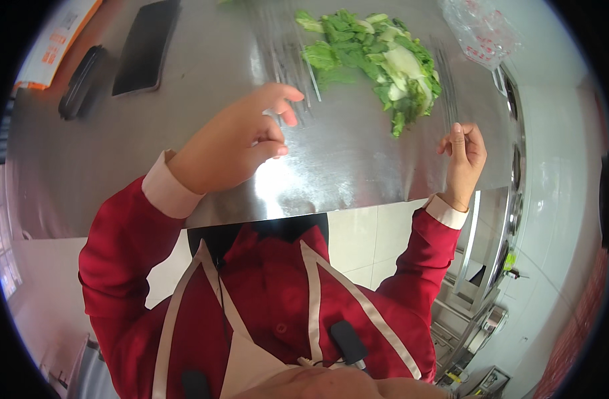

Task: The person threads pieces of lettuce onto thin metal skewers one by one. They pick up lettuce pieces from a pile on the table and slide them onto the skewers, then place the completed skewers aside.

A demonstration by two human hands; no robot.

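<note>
My left hand [239,137] hovers over the front of a stainless steel table [349,154], fingers curled and apart, with nothing visible in them. Just beyond its fingertips lie several thin metal skewers [312,75], partly blurred. A pile of green leafy vegetable pieces [367,50], with paler stems, rests to the right of these skewers. At the table's right side is my right hand [466,152], thumb against the bent fingers. Another bunch of thin skewers [445,82] runs up from its thumb tip; whether the fingers grip them cannot be told.
A dark phone-like slab [146,47] and a black elongated case [81,82] lie at the left. Beyond them is a white and orange package [57,45]. A clear plastic bag [481,32] with red print sits at the far right. Metal shelving [456,309] stands below right.
</note>
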